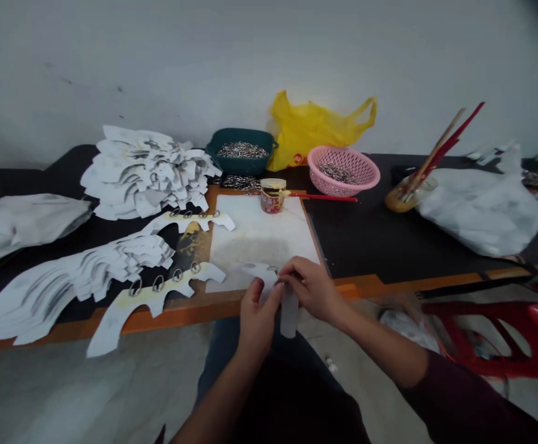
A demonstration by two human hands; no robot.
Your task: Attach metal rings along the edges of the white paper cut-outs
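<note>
With 12 o'clock pointing from the hands to the wall, the white piece (289,314) sits right at the meeting point of the two hands, above the near edge of the board (269,228). The left hand (259,314) pinches it between thumb and fingers from the 8 o'clock side; the right hand (310,287) comes in from 4 o'clock, its fingertips closed on the piece just beside the left thumb. One end of the piece reaches toward 10 o'clock over the board, the other hangs toward 6 o'clock past the table's (352,246) edge; the detail between the fingertips is too small to tell. At 9 o'clock, well apart from the hands, lies a strip (125,311) carrying four metal rings, with a stack (65,280) of similar white shapes beyond it. A large pile (143,179) stands toward 10 o'clock. At 12 o'clock, on the far part of the board, is a tub (273,200), a red brush (328,198) extending from it toward 3 o'clock. Behind stand a green basin (241,163) of metal pieces at 11 o'clock and a pink basket (342,179) at 1 o'clock. A jar (395,200) of brushes leans at 2 o'clock.
</note>
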